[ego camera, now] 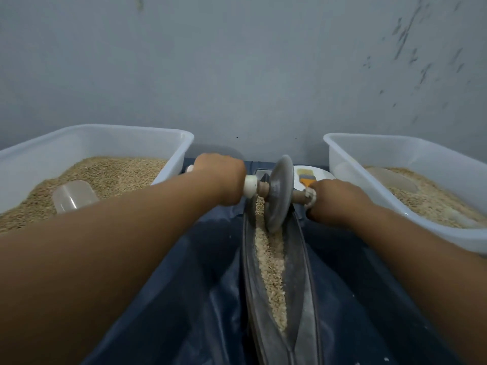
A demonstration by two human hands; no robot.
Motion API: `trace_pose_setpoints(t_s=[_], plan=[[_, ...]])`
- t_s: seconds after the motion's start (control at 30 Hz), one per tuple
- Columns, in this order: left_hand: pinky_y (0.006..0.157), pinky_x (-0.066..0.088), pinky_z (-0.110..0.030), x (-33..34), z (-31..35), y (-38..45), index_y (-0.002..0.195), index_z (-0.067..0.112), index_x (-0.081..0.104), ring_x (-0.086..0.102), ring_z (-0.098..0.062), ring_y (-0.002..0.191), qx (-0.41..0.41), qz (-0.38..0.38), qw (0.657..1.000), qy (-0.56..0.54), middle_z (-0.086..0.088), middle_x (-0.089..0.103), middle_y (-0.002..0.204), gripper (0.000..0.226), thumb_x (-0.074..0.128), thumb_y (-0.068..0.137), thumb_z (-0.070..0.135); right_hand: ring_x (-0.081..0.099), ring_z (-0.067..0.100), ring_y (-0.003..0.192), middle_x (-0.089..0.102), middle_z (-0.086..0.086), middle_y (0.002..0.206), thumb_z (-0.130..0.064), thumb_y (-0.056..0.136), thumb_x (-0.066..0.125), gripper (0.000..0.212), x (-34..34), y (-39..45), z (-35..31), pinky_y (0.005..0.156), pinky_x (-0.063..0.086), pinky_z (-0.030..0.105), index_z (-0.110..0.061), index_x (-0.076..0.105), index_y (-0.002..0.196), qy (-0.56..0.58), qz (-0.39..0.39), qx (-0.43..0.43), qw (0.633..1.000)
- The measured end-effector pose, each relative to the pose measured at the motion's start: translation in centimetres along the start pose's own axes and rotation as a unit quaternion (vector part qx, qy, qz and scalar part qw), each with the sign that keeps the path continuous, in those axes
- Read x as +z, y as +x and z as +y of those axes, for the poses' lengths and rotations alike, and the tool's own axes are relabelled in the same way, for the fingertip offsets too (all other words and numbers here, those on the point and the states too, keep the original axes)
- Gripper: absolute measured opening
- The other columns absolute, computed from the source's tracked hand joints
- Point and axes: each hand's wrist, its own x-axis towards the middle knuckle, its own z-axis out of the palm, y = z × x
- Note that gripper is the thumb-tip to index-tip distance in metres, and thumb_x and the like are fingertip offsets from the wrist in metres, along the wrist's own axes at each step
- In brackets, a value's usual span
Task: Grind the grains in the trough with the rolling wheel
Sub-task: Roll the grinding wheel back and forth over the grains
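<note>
A long narrow grey trough (249,264) runs away from me down the middle, with crushed pale grains (272,267) along its groove. The grey rolling wheel (279,192) stands upright in the far part of the trough on the grains. An axle passes through the wheel. My left hand (224,179) grips the axle's left handle, which has a white end. My right hand (333,197) grips the right handle, wrapped in white cloth. Both arms are stretched forward.
A white tub (168,143) of whole brown grain with a clear scoop (73,196) stands at the left. Another white tub (342,151) of paler grain with a scoop stands at the right. A brush (307,179) lies on a white plate behind the wheel. Blue cloth (197,299) covers the floor; a grey wall is close ahead.
</note>
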Motion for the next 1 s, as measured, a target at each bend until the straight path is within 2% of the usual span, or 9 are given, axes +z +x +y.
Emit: trace_pose_setpoints(t_s=[0.17,0.23,0.3,0.5,0.73,0.83,0.93,1.0], plan=[[0.067,0.048,-0.033,1.0,0.0,-1.9,0.096,0.029,0.058,0.054,-0.016,0.069,0.037,-0.015,0.999,-0.003,0.006,0.052,0.072,0.023,0.071,0.077,0.030,0.057,0.007,0.066,0.061,-0.009,0.072,-0.031,0.073,0.071,0.016,0.1,-2.7,0.6,0.053,0.041,0.024,-0.030,0.056,0.071,0.044,-0.059,-0.034,0.997],[0.066,0.049,-0.031,2.1,-0.5,-3.3,0.083,0.035,0.051,0.053,-0.010,0.065,0.050,-0.037,0.997,-0.038,0.009,0.053,0.072,0.023,0.070,0.075,0.026,0.057,0.004,0.065,0.061,-0.010,0.070,-0.036,0.070,0.070,0.015,-0.1,-4.3,0.6,0.052,0.040,0.023,-0.032,0.056,0.072,0.028,-0.063,-0.051,0.996],[0.065,0.049,-0.030,2.8,-1.1,-3.9,0.080,0.035,0.047,0.053,-0.009,0.066,0.051,-0.051,0.996,-0.060,0.009,0.056,0.074,0.025,0.069,0.074,0.024,0.057,0.004,0.064,0.061,-0.010,0.069,-0.038,0.069,0.068,0.015,-0.3,-4.6,0.4,0.052,0.041,0.023,-0.032,0.055,0.072,-0.001,-0.051,-0.062,0.997],[0.070,0.050,-0.033,2.0,-1.4,-0.3,0.084,0.028,0.055,0.056,-0.014,0.068,0.012,-0.044,0.995,-0.088,0.006,0.057,0.074,0.017,0.069,0.075,0.029,0.051,0.012,0.065,0.052,-0.009,0.071,-0.031,0.078,0.058,0.016,-2.1,-0.6,-0.6,0.059,0.039,0.026,-0.028,0.045,0.069,-0.052,-0.009,-0.047,0.997],[0.065,0.049,-0.031,3.7,-1.4,-2.1,0.082,0.034,0.052,0.055,-0.009,0.066,0.005,-0.083,0.992,-0.093,0.009,0.058,0.074,0.024,0.073,0.071,0.030,0.054,0.007,0.061,0.059,-0.009,0.070,-0.038,0.072,0.067,0.015,-0.9,-1.8,0.1,0.049,0.035,0.023,-0.030,0.055,0.074,-0.053,-0.040,-0.077,0.995],[0.068,0.050,-0.032,3.3,-1.2,-1.7,0.092,0.031,0.060,0.058,-0.013,0.070,-0.004,-0.055,0.994,-0.094,0.007,0.060,0.076,0.021,0.071,0.073,0.030,0.054,0.009,0.065,0.056,-0.009,0.070,-0.036,0.073,0.061,0.012,-1.0,-1.2,-0.1,0.052,0.036,0.025,-0.029,0.051,0.070,-0.047,-0.018,-0.059,0.997],[0.072,0.050,-0.035,2.2,-1.1,-0.4,0.098,0.027,0.060,0.058,-0.017,0.074,-0.010,-0.005,0.997,-0.076,0.004,0.060,0.079,0.023,0.069,0.076,0.030,0.054,0.017,0.072,0.048,-0.010,0.072,-0.035,0.074,0.055,0.017,-1.3,0.2,-0.3,0.063,0.040,0.027,-0.028,0.040,0.067,-0.043,0.017,-0.048,0.998],[0.071,0.050,-0.034,2.2,-1.0,-0.3,0.094,0.027,0.057,0.058,-0.016,0.074,-0.005,0.000,0.998,-0.069,0.005,0.057,0.076,0.021,0.070,0.077,0.030,0.054,0.015,0.069,0.050,-0.010,0.071,-0.035,0.072,0.060,0.018,-1.5,0.2,-0.2,0.061,0.040,0.027,-0.028,0.043,0.068,-0.022,-0.005,-0.052,0.998]])
